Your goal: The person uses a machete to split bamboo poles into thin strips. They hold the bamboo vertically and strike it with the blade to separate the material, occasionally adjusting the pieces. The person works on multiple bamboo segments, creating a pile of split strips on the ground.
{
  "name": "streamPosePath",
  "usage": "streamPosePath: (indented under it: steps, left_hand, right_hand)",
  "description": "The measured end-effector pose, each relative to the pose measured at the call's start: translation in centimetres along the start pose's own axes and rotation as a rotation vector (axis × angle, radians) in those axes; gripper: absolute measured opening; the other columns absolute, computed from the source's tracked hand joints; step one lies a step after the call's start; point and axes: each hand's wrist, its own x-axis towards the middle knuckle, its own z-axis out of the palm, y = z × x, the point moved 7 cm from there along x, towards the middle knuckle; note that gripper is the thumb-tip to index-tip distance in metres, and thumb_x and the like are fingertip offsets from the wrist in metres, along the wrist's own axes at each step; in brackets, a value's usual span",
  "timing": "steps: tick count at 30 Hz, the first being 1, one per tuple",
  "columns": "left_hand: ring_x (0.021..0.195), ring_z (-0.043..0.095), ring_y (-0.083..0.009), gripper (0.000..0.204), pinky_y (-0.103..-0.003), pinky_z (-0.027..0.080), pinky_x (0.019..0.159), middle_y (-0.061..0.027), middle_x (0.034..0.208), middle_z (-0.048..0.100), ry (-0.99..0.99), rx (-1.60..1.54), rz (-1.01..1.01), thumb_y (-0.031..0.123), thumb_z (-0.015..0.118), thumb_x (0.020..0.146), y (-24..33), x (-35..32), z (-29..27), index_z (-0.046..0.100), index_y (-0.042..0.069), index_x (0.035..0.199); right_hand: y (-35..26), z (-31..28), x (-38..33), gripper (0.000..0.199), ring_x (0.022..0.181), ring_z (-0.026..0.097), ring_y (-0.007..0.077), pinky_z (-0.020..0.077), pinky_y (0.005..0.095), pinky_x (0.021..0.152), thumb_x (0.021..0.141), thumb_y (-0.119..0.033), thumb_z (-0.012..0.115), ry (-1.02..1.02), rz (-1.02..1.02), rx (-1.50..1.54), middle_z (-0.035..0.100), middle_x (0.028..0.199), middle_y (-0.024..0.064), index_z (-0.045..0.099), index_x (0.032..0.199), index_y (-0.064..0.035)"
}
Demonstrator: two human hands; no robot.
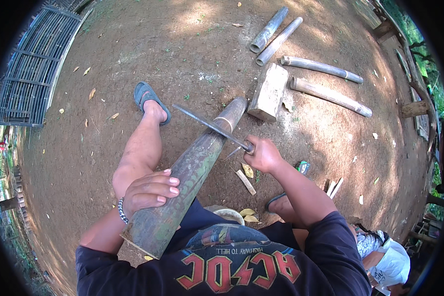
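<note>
A thick, mottled green-grey bamboo pole (195,160) slants away from my lap, its far end low near the wooden block. My left hand (150,191) is pressed on the near part of the pole, fingers lying across its top and steadying it. In my right hand (264,155) is the handle of a machete (202,120), fingers wrapped round it. The long blade crosses over the pole just short of a pale ring near its far end. Whether the edge touches the bamboo or is just above it, I cannot tell.
A squared wooden block (271,93) stands beyond the pole. Cut bamboo lengths (330,96) lie on the dirt around it. Near my right foot are a green-and-black object (302,167) and a split piece (245,182). Another person (389,261) is at lower right; a bamboo-slat bench (37,59) stands far left.
</note>
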Motion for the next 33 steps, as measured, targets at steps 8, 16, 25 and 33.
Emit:
streamPosePath:
  steps: [8,16,25,33]
  left_hand:
    - [0.133,0.054,-0.0365,0.080,-0.057,0.041,0.114,-0.0177,0.132,0.060,0.145,-0.090,-0.090,0.017,0.092,0.070,0.0,2.8,-1.2,0.045,0.009,0.133]
    - [0.120,0.061,-0.0228,0.065,-0.041,0.052,0.101,-0.0119,0.128,0.062,0.743,-0.284,-0.225,0.008,0.085,0.077,-6.6,14.1,-5.6,0.051,0.004,0.131]
    - [0.100,0.067,-0.0182,0.065,-0.035,0.054,0.089,-0.0094,0.111,0.069,0.819,0.019,-0.275,0.024,0.093,0.075,-7.9,23.2,-5.1,0.054,0.001,0.123]
    - [0.121,0.057,-0.0285,0.100,-0.041,0.045,0.104,-0.0205,0.133,0.055,1.058,0.212,-0.356,0.041,0.091,0.077,-6.3,20.2,-3.4,0.030,-0.004,0.142]
  right_hand:
    - [6.4,-0.6,0.2,0.037,0.092,0.069,0.0433,0.0544,0.0474,0.085,0.077,-0.028,0.070,0.153,0.219,0.209,0.071,0.093,0.0269,0.065,0.101,-0.0004]
    - [5.8,-2.4,-2.1,0.021,0.061,0.065,0.0193,0.0524,0.0357,0.056,0.080,-0.011,0.069,0.375,0.262,0.768,0.065,0.075,0.0107,0.060,0.095,0.0001]
    - [0.4,-9.8,-9.3,0.040,0.069,0.062,0.0168,0.0519,0.0330,0.063,0.078,-0.007,0.069,0.449,0.027,0.917,0.063,0.085,0.0092,0.051,0.113,0.0015]
    - [-3.9,-3.1,-7.5,0.040,0.078,0.067,0.0306,0.0539,0.0416,0.075,0.082,-0.012,0.067,0.454,0.123,0.591,0.066,0.088,0.0173,0.051,0.117,-0.0013]
